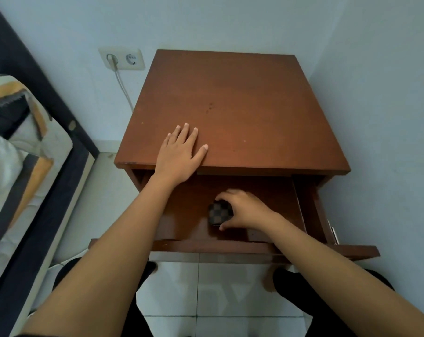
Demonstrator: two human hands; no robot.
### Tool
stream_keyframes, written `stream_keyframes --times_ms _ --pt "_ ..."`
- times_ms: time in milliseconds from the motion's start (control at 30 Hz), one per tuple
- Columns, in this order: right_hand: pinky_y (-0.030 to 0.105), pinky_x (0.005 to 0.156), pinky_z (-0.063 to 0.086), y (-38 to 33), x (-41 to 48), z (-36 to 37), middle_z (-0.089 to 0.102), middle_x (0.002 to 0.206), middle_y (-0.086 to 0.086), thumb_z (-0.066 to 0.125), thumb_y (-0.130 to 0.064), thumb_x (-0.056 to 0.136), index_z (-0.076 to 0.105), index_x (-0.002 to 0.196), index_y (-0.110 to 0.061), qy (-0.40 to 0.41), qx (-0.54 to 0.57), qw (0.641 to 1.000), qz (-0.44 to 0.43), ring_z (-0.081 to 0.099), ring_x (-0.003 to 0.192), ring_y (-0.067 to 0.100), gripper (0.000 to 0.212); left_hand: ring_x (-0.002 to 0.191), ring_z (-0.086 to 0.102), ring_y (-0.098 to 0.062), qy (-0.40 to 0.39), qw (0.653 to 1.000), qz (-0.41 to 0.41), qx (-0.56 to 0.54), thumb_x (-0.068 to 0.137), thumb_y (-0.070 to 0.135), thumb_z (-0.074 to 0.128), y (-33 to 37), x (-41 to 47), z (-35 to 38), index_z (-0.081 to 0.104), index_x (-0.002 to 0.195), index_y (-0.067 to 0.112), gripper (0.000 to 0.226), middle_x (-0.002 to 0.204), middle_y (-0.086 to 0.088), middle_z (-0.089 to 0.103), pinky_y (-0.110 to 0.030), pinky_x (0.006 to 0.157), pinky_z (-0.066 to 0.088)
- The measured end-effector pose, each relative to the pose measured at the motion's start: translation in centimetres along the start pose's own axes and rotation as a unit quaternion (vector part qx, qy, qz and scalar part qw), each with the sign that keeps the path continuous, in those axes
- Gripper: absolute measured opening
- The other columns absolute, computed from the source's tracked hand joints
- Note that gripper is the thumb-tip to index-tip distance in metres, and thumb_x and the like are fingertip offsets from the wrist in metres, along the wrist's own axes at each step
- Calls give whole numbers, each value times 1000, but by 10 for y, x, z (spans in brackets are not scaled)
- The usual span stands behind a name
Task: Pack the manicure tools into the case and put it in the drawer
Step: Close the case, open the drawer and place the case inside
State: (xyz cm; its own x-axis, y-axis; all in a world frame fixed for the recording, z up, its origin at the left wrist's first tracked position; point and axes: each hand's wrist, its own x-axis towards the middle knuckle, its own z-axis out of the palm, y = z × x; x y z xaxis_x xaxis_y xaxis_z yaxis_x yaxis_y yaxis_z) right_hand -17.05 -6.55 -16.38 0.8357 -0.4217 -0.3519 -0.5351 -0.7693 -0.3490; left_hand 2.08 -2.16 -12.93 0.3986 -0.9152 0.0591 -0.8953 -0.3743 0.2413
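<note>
A small dark case (219,213) with a checked pattern rests on the floor of the open wooden drawer (213,246). My right hand (245,210) reaches into the drawer and grips the case from its right side, thumb at the near edge and fingers over the far edge. My left hand (179,155) lies flat, fingers spread, on the front left part of the brown nightstand top (242,105). No loose manicure tools are in view.
The nightstand stands in a corner between pale walls. A bed with a dark frame (43,181) and patterned bedding lies to the left. A wall socket (122,59) with a white cable is behind. White floor tiles and my dark-clothed knees show below the drawer.
</note>
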Motion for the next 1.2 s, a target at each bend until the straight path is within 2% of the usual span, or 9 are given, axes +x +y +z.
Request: stream_keyframes --times_ms 267,400,500,633,733,800,933,1033,1200 --pt "45 101 44 10 15 12 38 142 9 75 -32 73 38 135 -18 -68 30 994 80 41 127 29 73 146 2 -19 16 1000 -10 -16 97 52 21 5 -9 1 17 149 20 61 159 -3 9 -34 116 2" --pt "39 107 38 9 -8 5 39 145 9 68 -32 81 40 135 -19 12 133 985 111 38 131 25 62 146 2 -19 5 998 -11 -58 98 48 24 9 -33 -4 18 149 19 59 159 -3 9 -33 116 0" --pt "29 97 44 1 -40 -1 54 132 5 65 -30 84 52 127 -17 94 207 970 84 51 118 17 47 146 6 -19 0 997 -8 -77 98 45 31 13 -64 -9 22 148 17 59 158 -4 13 -34 116 6" --pt "20 85 49 -15 -86 -1 63 109 -1 68 -26 82 63 110 -18 195 258 946 16 59 98 6 30 135 34 -16 55 986 24 -154 96 36 43 26 -117 -14 48 134 15 44 144 -2 44 -32 108 29" --pt "9 75 46 -22 -114 3 61 97 -9 72 -29 78 65 101 -24 225 229 947 -35 57 90 -2 25 110 50 -8 58 976 111 -180 94 33 49 32 -157 -13 60 116 17 29 118 4 58 -28 94 43" --pt "11 76 46 -24 -127 7 60 96 -10 73 -30 76 66 98 -26 214 200 954 -60 56 90 0 23 99 50 -3 45 971 143 -184 92 36 52 34 -178 -11 62 111 19 28 108 6 59 -27 85 47" --pt "24 90 47 -24 -136 13 58 100 -10 70 -22 80 69 99 -25 203 125 969 -69 53 97 4 19 98 50 -5 32 974 174 -139 86 42 59 32 -195 -3 64 113 19 35 107 6 60 -25 82 49" --pt "27 92 49 -25 -134 10 63 106 -4 66 -18 83 70 103 -20 213 77 972 -68 54 100 8 20 101 53 -9 41 976 179 -118 88 28 61 27 -192 5 65 115 18 30 111 3 61 -22 81 49" --pt "28 88 51 -19 -117 7 67 107 1 65 -15 84 71 103 -16 259 44 963 -67 58 99 13 20 87 60 -15 80 975 187 -92 83 17 67 25 -168 12 70 107 12 24 97 -2 67 -18 66 45"
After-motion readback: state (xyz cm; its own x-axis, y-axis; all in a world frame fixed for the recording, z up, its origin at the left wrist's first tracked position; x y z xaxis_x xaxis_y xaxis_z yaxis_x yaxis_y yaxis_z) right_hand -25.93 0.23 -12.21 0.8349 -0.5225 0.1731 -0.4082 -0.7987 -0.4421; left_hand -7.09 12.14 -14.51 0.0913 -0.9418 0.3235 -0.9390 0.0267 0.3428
